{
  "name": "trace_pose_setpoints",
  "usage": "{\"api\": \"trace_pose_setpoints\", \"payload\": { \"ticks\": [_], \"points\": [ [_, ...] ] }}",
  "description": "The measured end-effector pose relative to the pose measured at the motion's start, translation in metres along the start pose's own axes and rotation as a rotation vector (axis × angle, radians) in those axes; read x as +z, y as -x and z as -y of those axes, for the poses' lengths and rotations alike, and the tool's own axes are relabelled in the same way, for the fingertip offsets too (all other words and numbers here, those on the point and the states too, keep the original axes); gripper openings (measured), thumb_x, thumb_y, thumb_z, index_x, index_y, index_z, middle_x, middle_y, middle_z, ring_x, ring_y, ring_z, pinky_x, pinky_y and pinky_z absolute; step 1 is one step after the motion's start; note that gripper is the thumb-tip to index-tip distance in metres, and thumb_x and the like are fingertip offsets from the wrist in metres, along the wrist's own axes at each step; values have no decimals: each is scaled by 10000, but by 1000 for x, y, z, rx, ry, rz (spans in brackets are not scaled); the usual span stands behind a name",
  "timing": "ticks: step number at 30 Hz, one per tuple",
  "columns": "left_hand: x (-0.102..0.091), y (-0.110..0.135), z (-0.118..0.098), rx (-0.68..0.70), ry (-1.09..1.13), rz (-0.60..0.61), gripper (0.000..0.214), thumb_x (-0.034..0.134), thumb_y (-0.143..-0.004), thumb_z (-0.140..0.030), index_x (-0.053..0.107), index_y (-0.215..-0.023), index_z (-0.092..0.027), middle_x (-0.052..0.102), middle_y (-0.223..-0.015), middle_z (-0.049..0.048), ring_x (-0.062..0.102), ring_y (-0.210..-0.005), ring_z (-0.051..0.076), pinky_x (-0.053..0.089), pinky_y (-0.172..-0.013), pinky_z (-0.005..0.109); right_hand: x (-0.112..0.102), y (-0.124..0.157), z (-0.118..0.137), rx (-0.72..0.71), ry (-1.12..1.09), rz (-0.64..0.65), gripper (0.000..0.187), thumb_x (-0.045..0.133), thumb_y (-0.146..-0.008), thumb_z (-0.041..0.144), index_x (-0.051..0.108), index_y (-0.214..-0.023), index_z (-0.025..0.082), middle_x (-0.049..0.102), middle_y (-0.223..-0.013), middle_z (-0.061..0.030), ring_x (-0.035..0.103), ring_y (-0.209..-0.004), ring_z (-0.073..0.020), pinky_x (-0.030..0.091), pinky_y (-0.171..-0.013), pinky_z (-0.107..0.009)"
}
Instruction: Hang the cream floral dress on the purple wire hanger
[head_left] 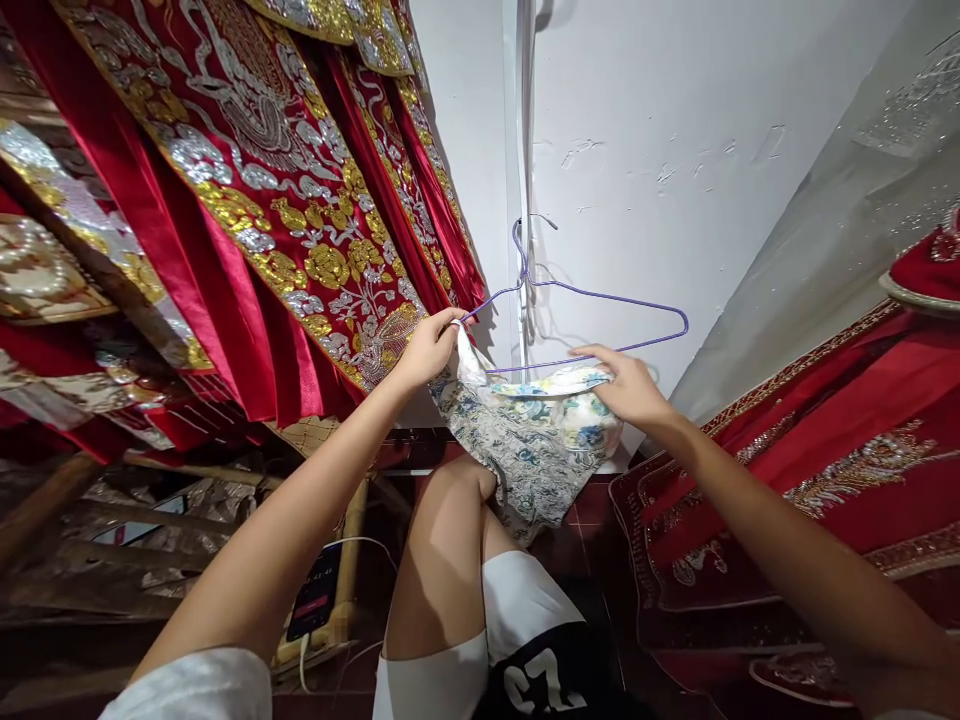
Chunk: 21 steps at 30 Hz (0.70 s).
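Observation:
A floral garment in white, blue and yellow hangs above my knees, held up at its top edge. My left hand pinches its upper left corner, close to the left end of a purple wire hanger. At the other side, my right hand grips the garment's upper right edge, with the index finger stretched along the hanger's bottom bar. The hanger's left end seems to sit inside the garment's left corner; its right end is bare. Its hook is at a white vertical pole by the wall.
Red embroidered garments with gold and silver sequins hang at the left. Red embroidered cloth lies at the right beside a translucent cover. A phone with a white cable rests at the lower left by bamboo framing.

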<state>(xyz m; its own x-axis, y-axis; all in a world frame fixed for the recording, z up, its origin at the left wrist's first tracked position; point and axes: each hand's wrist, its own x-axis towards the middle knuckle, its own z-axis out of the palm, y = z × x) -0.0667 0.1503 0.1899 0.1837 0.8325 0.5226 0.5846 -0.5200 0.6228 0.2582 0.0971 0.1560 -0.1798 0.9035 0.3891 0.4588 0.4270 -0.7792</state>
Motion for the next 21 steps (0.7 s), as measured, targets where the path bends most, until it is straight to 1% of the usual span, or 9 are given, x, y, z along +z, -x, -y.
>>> {"api": "trace_pose_setpoints", "payload": {
  "ticks": [2, 5, 7, 9, 12, 14, 16, 18, 21],
  "points": [
    [-5, 0, 0, -5, -62, -4, 282, 438, -898, -222, 692, -1008, -168, 705, -902, 52, 611, -814, 200, 487, -804, 294, -16, -3, -6, 0, 62, -214, 709, 602, -669, 165, 606, -1376, 214, 683, -760, -18, 549, -593, -188, 395, -537, -286],
    [-12, 0, 1, 4, -153, 11, 231, 449, -909, -216, 666, -980, -185, 705, -909, 52, 613, -836, 215, 467, -819, 305, -41, -11, -12, -44, 182, -416, 657, 696, -677, 225, 634, -1329, 188, 610, -652, 17, 544, -592, -193, 429, -574, -306],
    [-13, -1, 1, 9, -212, 31, 216, 449, -908, -198, 655, -976, -192, 705, -931, 67, 616, -867, 234, 462, -842, 326, -51, -13, -11, -47, 235, -378, 469, 720, -684, 261, 716, -1147, 188, 588, -622, 18, 534, -578, -185, 429, -578, -310],
    [-13, -2, 1, 15, -262, 27, 232, 437, -912, -182, 651, -1000, -191, 696, -948, 89, 612, -884, 254, 460, -854, 352, -54, -10, -6, -70, 249, -353, 427, 735, -688, 267, 724, -1107, 188, 627, -662, -4, 571, -610, -196, 446, -595, -317],
    [-11, -2, 1, 22, -325, 0, 293, 401, -937, -175, 647, -1096, -181, 672, -968, 120, 604, -916, 279, 461, -864, 383, -55, -2, 3, -108, 232, -372, 690, 747, -726, 271, 600, -1396, 187, 719, -818, -57, 637, -696, -226, 492, -637, -342],
    [-10, 1, 1, 26, -353, -12, 320, 380, -953, -179, 641, -1139, -177, 648, -975, 129, 600, -943, 288, 466, -879, 397, -59, 1, 5, -106, 233, -339, 747, 758, -757, 310, 563, -1466, 184, 747, -891, -87, 645, -709, -235, 508, -639, -362],
    [-11, 2, 1, 33, -353, -46, 314, 379, -961, -185, 642, -1130, -179, 618, -989, 129, 593, -982, 289, 468, -907, 403, -69, -2, 3, -92, 246, -265, 591, 786, -758, 382, 705, -1310, 184, 758, -903, -98, 654, -719, -244, 515, -633, -370],
    [-12, 2, -1, 38, -328, -114, 267, 407, -967, -204, 648, -1080, -192, 594, -1027, 128, 578, -1052, 289, 462, -940, 404, -82, -10, 2, -66, 238, -177, 386, 816, -739, 467, 808, -1004, 187, 755, -840, -90, 666, -720, -250, 512, -615, -360],
    [-14, -5, -3, -54, -282, -222, 136, 517, -963, -279, 620, -1011, -205, 597, -977, 102, 580, -1017, 279, 459, -891, 381, -94, -29, 5, 9, 98, -54, 411, 836, -697, 593, 761, -736, 190, 720, -711, -75, 666, -667, -245, 501, -570, -346]
  ]
}}
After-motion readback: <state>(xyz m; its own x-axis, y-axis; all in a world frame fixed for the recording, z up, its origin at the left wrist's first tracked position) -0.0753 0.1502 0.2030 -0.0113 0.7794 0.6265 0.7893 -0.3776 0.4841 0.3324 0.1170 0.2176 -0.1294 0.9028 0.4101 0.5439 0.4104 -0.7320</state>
